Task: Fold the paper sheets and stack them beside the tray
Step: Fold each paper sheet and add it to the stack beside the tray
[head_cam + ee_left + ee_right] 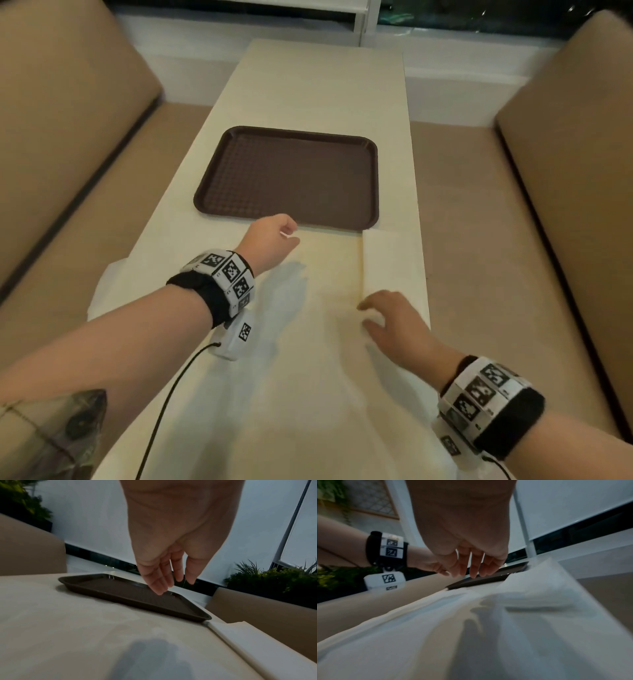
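Note:
A large thin cream paper sheet (301,377) lies spread over the near half of the table, a little rumpled (436,628). To its right sits a folded stack of paper (394,263), just in front of the near right corner of the brown tray (287,171). My left hand (279,236) hovers over the sheet's far edge beside the tray's near rim (130,595); its fingers (159,586) hang straight and hold nothing. My right hand (373,315) is at the folded stack's left edge with fingers (474,572) spread and relaxed. I cannot tell whether it touches the paper.
Beige padded benches (68,137) run along both sides of the narrow table (318,75). A black cable (164,404) trails from my left wrist camera over the sheet. Plants (274,580) and a window blind stand beyond the table's far end.

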Motion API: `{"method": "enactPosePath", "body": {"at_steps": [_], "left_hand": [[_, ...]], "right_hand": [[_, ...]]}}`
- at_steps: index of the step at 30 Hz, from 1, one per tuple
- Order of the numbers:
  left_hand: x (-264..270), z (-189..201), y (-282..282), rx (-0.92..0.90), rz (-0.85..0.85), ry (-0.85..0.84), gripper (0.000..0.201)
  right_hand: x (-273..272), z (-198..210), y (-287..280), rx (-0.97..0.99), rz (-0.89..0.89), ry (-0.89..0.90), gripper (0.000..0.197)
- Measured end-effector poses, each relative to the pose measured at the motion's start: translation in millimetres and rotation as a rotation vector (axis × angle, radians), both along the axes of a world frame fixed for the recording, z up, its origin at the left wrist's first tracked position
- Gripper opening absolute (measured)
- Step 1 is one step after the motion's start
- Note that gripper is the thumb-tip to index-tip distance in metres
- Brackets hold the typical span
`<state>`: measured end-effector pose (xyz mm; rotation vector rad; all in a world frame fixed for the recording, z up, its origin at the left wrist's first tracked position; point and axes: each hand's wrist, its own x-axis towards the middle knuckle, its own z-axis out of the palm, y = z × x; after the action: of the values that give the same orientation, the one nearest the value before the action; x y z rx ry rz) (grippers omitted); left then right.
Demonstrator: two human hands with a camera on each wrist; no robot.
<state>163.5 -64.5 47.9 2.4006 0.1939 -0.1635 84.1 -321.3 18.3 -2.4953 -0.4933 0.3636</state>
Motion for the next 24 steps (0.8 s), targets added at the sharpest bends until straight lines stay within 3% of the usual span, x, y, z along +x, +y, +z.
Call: {"method": "enactPosePath", "body": {"at_steps": [3, 6, 12, 18, 23, 24], "left_hand": [[-23, 2, 21, 0.099, -0.08, 0.044, 0.024], [-45, 3, 34, 0.144, -0.144, 0.091, 0.026], [-65, 15, 62, 0.15, -0.174, 0.085, 0.027], [-70, 22, 71, 0.124, -0.218, 0.098, 0.027], [-77, 17, 60, 0.06, -0.376, 0.153, 0.032], [-78, 17, 57, 0.046, -0.407, 0.174, 0.035]], "right_hand": [[-19, -8, 36, -0.192, 0.224, 0.114, 0.04], [-30, -13, 67, -0.496, 0.413, 0.104, 0.056], [-33, -13, 86, -0.721, 0.458, 0.027, 0.055], [-30, -7, 91, -0.774, 0.441, 0.198, 0.04], [-23, 32, 94, -0.536, 0.277, 0.433, 0.011], [-20, 43, 93, -0.467, 0.26, 0.438, 0.017]]}}
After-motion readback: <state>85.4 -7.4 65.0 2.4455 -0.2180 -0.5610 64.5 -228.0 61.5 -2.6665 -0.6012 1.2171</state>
